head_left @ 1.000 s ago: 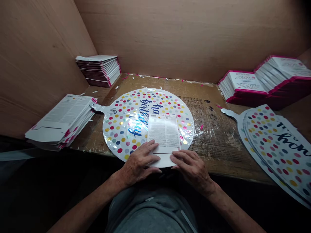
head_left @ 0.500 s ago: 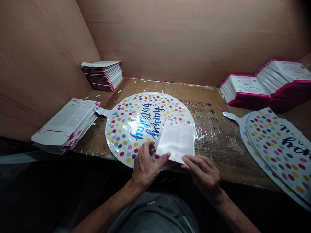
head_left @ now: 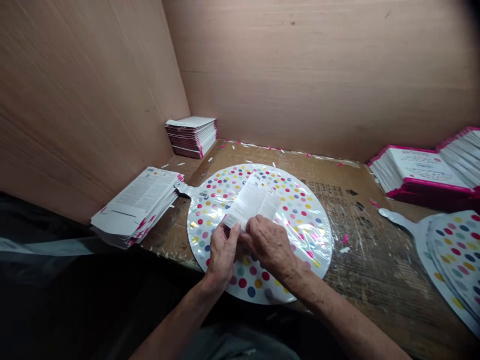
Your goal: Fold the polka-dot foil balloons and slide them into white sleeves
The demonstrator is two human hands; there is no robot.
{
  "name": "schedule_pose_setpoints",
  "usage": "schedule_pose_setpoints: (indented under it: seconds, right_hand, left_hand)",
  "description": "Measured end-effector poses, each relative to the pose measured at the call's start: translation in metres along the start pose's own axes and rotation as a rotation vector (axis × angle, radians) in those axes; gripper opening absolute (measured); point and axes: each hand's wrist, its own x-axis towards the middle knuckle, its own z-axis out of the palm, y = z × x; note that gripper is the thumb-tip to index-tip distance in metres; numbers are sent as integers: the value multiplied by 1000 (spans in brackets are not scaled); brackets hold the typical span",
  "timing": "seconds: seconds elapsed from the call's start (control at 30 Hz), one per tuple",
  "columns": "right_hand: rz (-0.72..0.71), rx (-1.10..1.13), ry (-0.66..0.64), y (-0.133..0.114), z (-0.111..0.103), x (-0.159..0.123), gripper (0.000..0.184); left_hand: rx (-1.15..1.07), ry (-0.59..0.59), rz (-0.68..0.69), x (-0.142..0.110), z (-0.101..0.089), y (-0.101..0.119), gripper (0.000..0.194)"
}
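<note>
White card (head_left: pixel 249 200), left hand (head_left: pixel 222 253), right hand (head_left: pixel 270 245), balloon (head_left: pixel 304 235)

Two hands show, the left hand (head_left: pixel 222 255) and the right hand (head_left: pixel 270 245), pinching one printed card (head_left: pixel 249 200) over one polka-dot foil balloon (head_left: pixel 303 225) on one workbench (head_left: pixel 369 260). Four stacks of folded cards stand about: one back stack (head_left: pixel 192 137) at upper left, one left stack (head_left: pixel 137 207) below it, and two right stacks (head_left: pixel 420 172) (head_left: pixel 463 160) at the right edge (the farther one cut off by the frame). One pile of foil balloons (head_left: pixel 455 265) lies at lower right, its count hidden.
</note>
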Motion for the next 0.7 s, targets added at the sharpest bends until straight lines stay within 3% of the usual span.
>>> schedule_pose_setpoints:
  seconds: [0.1,0.23,0.3,0.37,0.43,0.5,0.53,0.63,0.7]
  right_hand:
    - [-65,71,-42,-2,2,24,13]
    - [-122,434,181,-13,24,37,22]
    - [-233,561,150,-32,36,31,20]
    - [-424,599,20,-51,46,23,11]
    - [-597,660,-10,-54,51,18,7]
    - [-593,701,121,-27,52,19,12]
    - [-476,680,270,-1,52,20,17]
    - [131,201,516,104,56,22,36]
    - [408,-102,453,170,63,19,56]
  left_hand:
    - [61,37,40,11,-19,7,39]
    - [51,118,153,52,-47,37,40]
    - [-4,176,176,88,-57,60,38]
    - [-34,243,188,133,-62,87,34]
    - [-10,323,190,182,-62,115,28]
    - [20,377,165,230,-61,141,23]
    - [27,394,156,252,-60,152,22]
    - [66,437,113,306,-63,177,14]
    - [115,463,99,327,-65,186,9]
